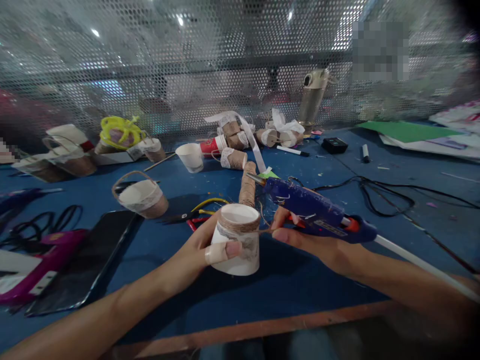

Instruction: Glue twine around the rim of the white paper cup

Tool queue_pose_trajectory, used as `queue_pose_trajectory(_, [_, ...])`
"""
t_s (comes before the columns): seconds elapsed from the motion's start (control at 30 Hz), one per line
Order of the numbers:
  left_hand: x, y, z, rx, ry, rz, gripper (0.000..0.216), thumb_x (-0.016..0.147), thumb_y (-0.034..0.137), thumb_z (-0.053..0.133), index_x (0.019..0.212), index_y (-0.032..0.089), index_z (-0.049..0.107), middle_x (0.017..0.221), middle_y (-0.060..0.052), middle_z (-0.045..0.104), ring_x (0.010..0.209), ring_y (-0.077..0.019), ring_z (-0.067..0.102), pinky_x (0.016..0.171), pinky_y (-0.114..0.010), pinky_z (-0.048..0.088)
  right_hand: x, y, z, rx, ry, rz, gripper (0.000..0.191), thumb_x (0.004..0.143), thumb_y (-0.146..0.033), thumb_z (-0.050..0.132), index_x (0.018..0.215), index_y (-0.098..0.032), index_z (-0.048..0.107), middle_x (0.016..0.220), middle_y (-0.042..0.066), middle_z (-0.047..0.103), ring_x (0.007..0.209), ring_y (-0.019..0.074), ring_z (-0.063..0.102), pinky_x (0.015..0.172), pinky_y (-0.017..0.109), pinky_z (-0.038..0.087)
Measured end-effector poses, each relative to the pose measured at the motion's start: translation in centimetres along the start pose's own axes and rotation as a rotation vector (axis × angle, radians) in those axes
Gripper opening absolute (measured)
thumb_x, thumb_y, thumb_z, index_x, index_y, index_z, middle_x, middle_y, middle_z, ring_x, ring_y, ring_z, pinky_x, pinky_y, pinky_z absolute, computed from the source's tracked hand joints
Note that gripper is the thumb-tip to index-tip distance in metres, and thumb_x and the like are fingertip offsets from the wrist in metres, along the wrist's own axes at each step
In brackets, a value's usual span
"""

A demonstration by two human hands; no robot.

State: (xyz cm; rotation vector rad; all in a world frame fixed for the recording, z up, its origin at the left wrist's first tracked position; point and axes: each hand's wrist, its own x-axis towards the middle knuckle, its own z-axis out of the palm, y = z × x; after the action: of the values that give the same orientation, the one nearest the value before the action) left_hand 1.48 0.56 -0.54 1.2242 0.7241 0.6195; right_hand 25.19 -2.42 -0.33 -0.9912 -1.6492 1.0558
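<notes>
My left hand (pixel 200 246), a bandage round its thumb, is closed round a white paper cup (pixel 240 262) that stands upside down above the blue table. Several turns of brown twine (pixel 240 227) circle the cup's narrow upper end, and grey smudges mark its side. A short strand runs from the cup to my right hand (pixel 303 244), whose thumb and finger pinch it. The same hand bears a blue glue gun (pixel 307 206), its nozzle pointing left above the cup and a white glue stick (pixel 420 265) out of its back. The fingers under the gun are partly hidden.
Behind the cup lies a twine spool (pixel 248 182), with yellow-and-red-handled pliers (pixel 202 212) beside it. A small handled basket (pixel 144 197) and a dark phone (pixel 86 260) are left. More cups stand near a perforated metal screen (pixel 168 75). A black cable (pixel 375 187) crosses the right side.
</notes>
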Motion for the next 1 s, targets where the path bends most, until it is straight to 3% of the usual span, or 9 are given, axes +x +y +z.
queue_pose_trajectory(0.2, [-0.22, -0.72, -0.4, -0.039, -0.059, 0.022, 0.061, 0.075, 0.039, 0.073, 0.13, 0.024, 0.051, 0.123, -0.006, 0.067, 0.112, -0.0282, 0.058, 0.083, -0.029, 0.048, 0.06, -0.19, 0.02, 0.012, -0.003, 0.046, 0.013, 0.083, -0.032, 0.071, 0.084, -0.021, 0.065, 0.081, -0.004, 0.062, 0.073, 0.008, 0.059, 0.071, 0.019, 0.051])
queue_pose_trajectory(0.4, [-0.22, -0.7, -0.46, -0.024, -0.097, 0.023, 0.05, 0.076, 0.038, 0.073, 0.121, 0.025, 0.057, 0.115, -0.003, 0.069, 0.104, -0.0252, 0.061, 0.081, -0.028, 0.048, 0.27, -0.05, -0.14, -0.058, -0.032, 0.022, 0.014, 0.084, -0.033, 0.07, 0.081, -0.021, 0.065, 0.079, -0.005, 0.061, 0.07, 0.0065, 0.055, 0.069, 0.018, 0.047])
queue_pose_trajectory(0.6, [-0.37, -0.42, -0.33, -0.045, -0.095, -0.014, 0.052, 0.073, 0.038, 0.075, 0.121, 0.023, 0.058, 0.113, -0.005, 0.068, 0.096, -0.023, 0.061, 0.081, -0.03, 0.049, 0.32, -0.12, 0.11, 0.111, -0.061, 0.064, 0.013, 0.083, -0.026, 0.071, 0.083, -0.019, 0.06, 0.078, -0.005, 0.06, 0.07, 0.0059, 0.057, 0.067, 0.017, 0.047])
queue_pose_trajectory(1.0, [-0.23, -0.35, -0.49, -0.021, -0.123, -0.034, 0.056, 0.07, 0.042, 0.077, 0.12, 0.025, 0.058, 0.109, -0.004, 0.064, 0.1, -0.0251, 0.057, 0.079, -0.029, 0.047, 0.57, -0.45, 0.5, 0.16, -0.036, 0.114, 0.017, 0.079, -0.025, 0.074, 0.079, -0.019, 0.059, 0.078, -0.005, 0.059, 0.071, 0.0077, 0.058, 0.066, 0.019, 0.05])
